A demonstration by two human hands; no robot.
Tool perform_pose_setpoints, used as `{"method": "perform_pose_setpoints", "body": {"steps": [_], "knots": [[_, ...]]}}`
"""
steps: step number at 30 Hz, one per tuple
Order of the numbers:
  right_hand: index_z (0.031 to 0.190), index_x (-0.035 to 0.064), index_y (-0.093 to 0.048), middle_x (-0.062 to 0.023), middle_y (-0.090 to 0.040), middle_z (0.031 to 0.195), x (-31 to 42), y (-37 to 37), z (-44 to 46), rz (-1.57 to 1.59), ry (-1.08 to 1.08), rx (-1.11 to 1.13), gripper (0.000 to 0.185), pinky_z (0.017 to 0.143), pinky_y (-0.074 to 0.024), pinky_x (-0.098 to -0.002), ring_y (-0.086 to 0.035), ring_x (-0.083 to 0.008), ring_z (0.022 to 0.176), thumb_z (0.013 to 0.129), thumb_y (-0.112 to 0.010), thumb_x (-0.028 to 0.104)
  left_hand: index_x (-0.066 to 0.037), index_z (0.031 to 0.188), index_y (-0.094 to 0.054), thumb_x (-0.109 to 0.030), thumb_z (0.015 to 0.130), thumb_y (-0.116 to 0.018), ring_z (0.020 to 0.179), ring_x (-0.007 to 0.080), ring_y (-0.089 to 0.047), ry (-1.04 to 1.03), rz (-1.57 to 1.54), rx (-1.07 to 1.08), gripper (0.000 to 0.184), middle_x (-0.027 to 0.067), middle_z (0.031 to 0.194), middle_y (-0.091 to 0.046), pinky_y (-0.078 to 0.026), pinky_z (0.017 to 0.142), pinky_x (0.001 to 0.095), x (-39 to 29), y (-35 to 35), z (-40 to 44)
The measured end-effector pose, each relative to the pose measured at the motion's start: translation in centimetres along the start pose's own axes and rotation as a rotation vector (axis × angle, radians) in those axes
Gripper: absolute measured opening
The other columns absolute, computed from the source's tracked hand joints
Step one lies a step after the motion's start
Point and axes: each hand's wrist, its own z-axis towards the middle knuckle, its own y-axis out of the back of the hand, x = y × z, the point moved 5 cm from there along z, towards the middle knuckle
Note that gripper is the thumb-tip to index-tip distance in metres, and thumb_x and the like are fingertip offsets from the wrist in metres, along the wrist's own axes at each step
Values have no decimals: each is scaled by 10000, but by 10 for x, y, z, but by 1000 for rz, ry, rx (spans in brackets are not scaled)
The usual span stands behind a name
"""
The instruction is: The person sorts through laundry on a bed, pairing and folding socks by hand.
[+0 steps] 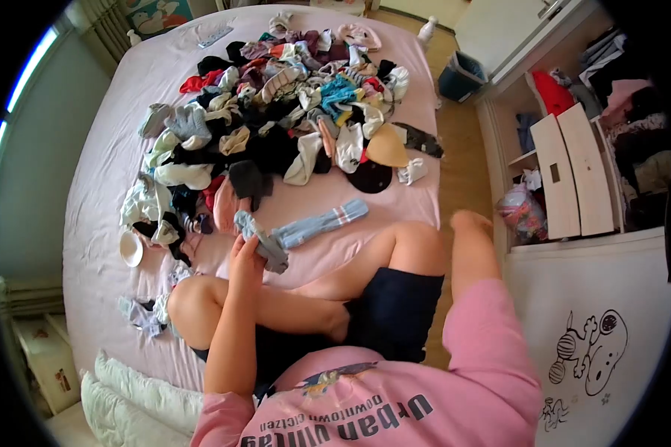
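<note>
My left hand (247, 257) is closed on a bunched grey-blue sock (274, 257), held above the bed in front of my crossed legs. A long light-blue sock with pale and pinkish stripes (322, 223) lies flat on the pink sheet, just right of the held sock. Beyond it spreads a large heap of mixed socks and small garments (276, 112). A dark grey sock (250, 182) sits at the heap's near edge. Off to the right, past my knee, is my right hand (471, 220), beside the bed's edge and away from the socks; its fingers do not show clearly.
A white bowl-shaped item (131, 249) and a few pale socks (140, 316) lie at the left. White pillows (142, 395) are near my left side. Right of the bed stand a dark bin (462, 77) and an open wardrobe with clothes and wooden drawer fronts (563, 175).
</note>
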Motion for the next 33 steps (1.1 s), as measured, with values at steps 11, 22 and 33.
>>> {"method": "perform_pose_setpoints", "body": {"steps": [11, 22, 33], "knots": [[1051, 69, -530, -106, -583, 931, 27, -7, -57, 956, 233, -875, 294, 735, -471, -323, -572, -213, 845, 807, -563, 230, -57, 1069, -456, -108, 851, -492, 928, 203, -564, 147, -11, 204, 227, 76, 1018, -559, -451, 805, 364, 7, -23, -13], [908, 34, -571, -24, -571, 816, 269, -32, -279, 993, 1359, -185, 202, 662, -447, -234, -543, -89, 773, 760, -653, 144, -46, 985, -519, -74, 803, -583, 820, 145, -582, 221, 174, 214, 195, 34, 904, -588, -485, 735, 292, 44, -29, -17], [945, 66, -573, -4, -589, 850, 279, -62, -252, 1657, 1161, 590, 173, 742, -462, -276, -570, -118, 796, 849, -546, 208, -74, 1093, -449, -114, 871, -491, 891, 121, -555, 289, -35, 313, 230, 14, 988, -563, -459, 803, 311, 45, -47, -19]]}}
